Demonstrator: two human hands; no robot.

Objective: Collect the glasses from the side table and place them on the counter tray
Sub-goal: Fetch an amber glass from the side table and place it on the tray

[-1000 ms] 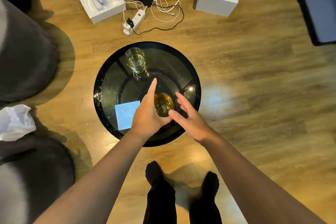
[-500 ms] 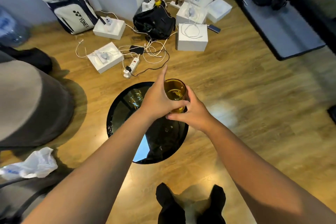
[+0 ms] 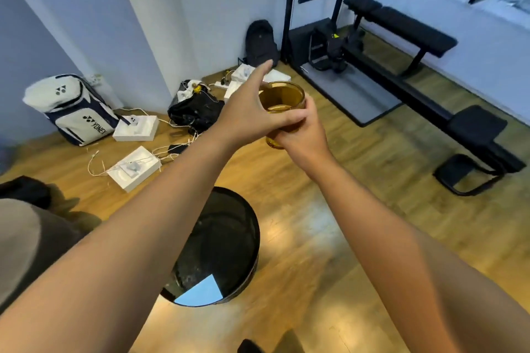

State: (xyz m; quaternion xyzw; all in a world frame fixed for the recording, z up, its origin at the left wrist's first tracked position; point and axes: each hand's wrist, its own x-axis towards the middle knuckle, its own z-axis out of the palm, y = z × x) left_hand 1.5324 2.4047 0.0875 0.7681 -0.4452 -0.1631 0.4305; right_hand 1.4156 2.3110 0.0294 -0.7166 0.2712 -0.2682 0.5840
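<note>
An amber glass (image 3: 282,97) with some liquid in it is held up high in front of me, above the floor. My left hand (image 3: 246,116) grips its side, thumb across the front and index finger pointing out straight. My right hand (image 3: 305,135) wraps the lower part and base from the right. The round black side table (image 3: 229,241) stands low below my arms, with a pale blue paper (image 3: 199,291) on its near edge. My left forearm hides the table's left part, so the clear glass is out of sight. No counter tray is in view.
White boxes (image 3: 134,170) and loose cables lie on the wooden floor to the left, with a sports bag (image 3: 76,110) and a black bag (image 3: 195,109) by the wall. A black weight bench (image 3: 401,26) and rack stand at the right. A grey seat (image 3: 25,238) sits at the left edge.
Both hands have lifted the amber glass up off the side table. My view has tilted upward, so the wall and the weight bench have come into sight.
</note>
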